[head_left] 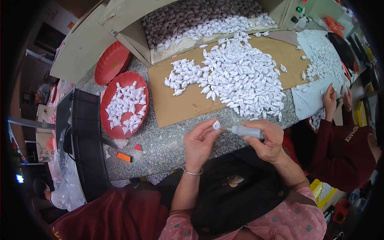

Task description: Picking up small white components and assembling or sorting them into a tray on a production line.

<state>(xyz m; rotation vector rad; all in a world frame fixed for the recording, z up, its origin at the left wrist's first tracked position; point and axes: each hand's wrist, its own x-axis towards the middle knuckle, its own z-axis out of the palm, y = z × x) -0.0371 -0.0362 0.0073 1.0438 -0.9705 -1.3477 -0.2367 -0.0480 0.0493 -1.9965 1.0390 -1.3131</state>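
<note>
Likely light and stiff, the white piece (pixel 216 125) suits a side pinch.
The left hand (pixel 198 143) pinches it above the surface (pixel 162 150), near side; just right, the right hand (pixel 269 138) grips a probably soft bottle (pixel 245 131); a heap (pixel 246 78) lies far.

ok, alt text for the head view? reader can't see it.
A left hand holds a small white part while the right hand points a translucent squeeze bottle at it. Beyond, similar white parts are heaped mostly on brown cardboard over a speckled worktop; a red scalloped bowl at left holds more.
</note>
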